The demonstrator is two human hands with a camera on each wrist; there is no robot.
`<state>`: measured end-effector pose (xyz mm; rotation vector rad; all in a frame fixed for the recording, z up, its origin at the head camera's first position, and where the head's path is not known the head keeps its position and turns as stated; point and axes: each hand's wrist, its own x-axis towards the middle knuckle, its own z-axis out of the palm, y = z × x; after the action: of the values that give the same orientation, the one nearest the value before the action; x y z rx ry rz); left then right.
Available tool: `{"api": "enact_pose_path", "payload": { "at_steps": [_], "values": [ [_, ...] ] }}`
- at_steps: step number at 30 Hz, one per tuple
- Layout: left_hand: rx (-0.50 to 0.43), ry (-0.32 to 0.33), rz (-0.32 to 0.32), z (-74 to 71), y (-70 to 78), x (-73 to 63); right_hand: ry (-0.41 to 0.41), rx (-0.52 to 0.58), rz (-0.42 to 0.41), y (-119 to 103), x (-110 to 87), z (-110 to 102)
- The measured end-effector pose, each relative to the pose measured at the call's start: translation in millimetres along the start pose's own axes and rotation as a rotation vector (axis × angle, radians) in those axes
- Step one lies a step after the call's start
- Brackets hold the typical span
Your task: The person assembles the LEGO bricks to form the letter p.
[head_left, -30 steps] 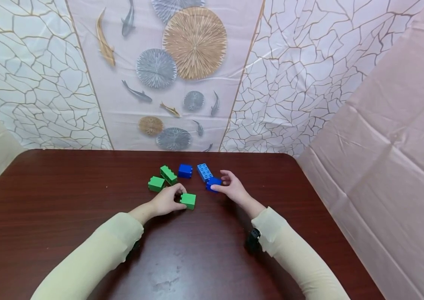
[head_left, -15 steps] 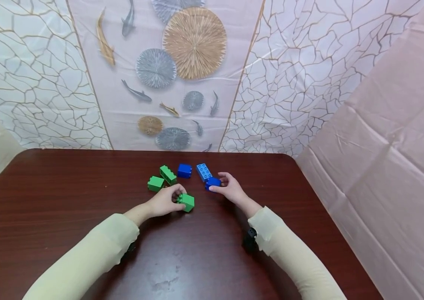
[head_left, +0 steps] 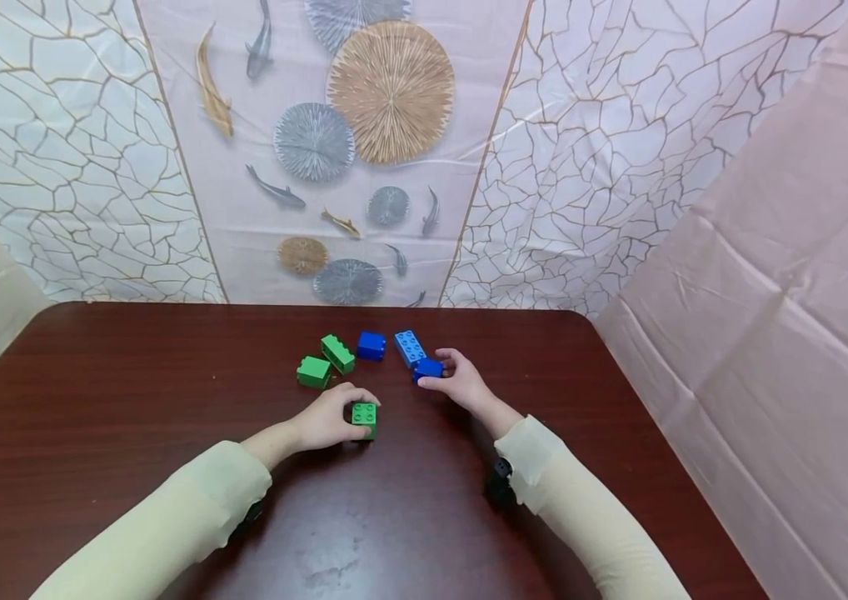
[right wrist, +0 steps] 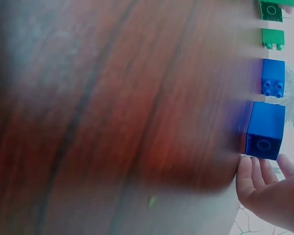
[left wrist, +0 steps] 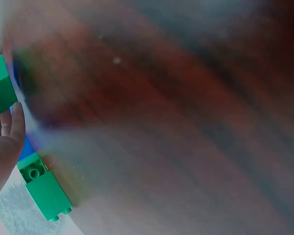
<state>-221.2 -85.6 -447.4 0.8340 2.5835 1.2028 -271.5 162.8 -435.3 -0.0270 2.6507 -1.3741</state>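
Observation:
In the head view my left hand (head_left: 330, 417) grips a green building block (head_left: 364, 418), thumb at its near side and fingers behind it. Its studs face up. Farther right, my right hand (head_left: 461, 385) is at a dark blue block (head_left: 427, 370), its thumb near the front and its fingers loosely spread at the right end. The right wrist view shows that blue block (right wrist: 265, 129) with its hollow underside toward the fingers (right wrist: 245, 174). A light blue block (head_left: 409, 347) stands just behind it. Whether the right fingers press the block is unclear.
Behind my left hand lie two green blocks, a nearer one (head_left: 314, 372) and a longer one (head_left: 337, 353). Another dark blue block (head_left: 371, 346) lies between them and the light blue one. The brown table (head_left: 132, 433) ends at a patterned curtain (head_left: 386, 192).
My left hand has drawn the green block nearer and slightly left, turning it from studs facing left to studs up. The right hand has stayed almost in place beside the dark blue block.

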Motion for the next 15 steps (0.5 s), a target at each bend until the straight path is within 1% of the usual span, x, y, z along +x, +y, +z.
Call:
{"api": "enact_pose_path", "payload": {
  "at_steps": [2, 4, 9, 13, 15],
  "values": [
    [0.010, 0.001, 0.010, 1.9, -0.2, -2.6, 0.001, -0.002, 0.001, 0.0, 1.2, 0.3],
    [0.012, 0.001, 0.006, 3.4, 0.1, -4.9, 0.003, -0.009, 0.008, -0.4, 2.8, 0.6],
    [0.025, 0.002, 0.010, 5.7, 0.6, -8.2, 0.008, -0.066, 0.043, -2.7, 5.9, 1.0],
    [0.042, -0.006, -0.007, 6.3, 0.2, -9.3, 0.015, -0.109, 0.078, -5.3, 7.9, -0.3],
    [0.032, -0.018, -0.020, 5.8, -0.4, -9.9, 0.016, -0.113, 0.089, -6.0, 9.0, -1.5]
  ]
}}
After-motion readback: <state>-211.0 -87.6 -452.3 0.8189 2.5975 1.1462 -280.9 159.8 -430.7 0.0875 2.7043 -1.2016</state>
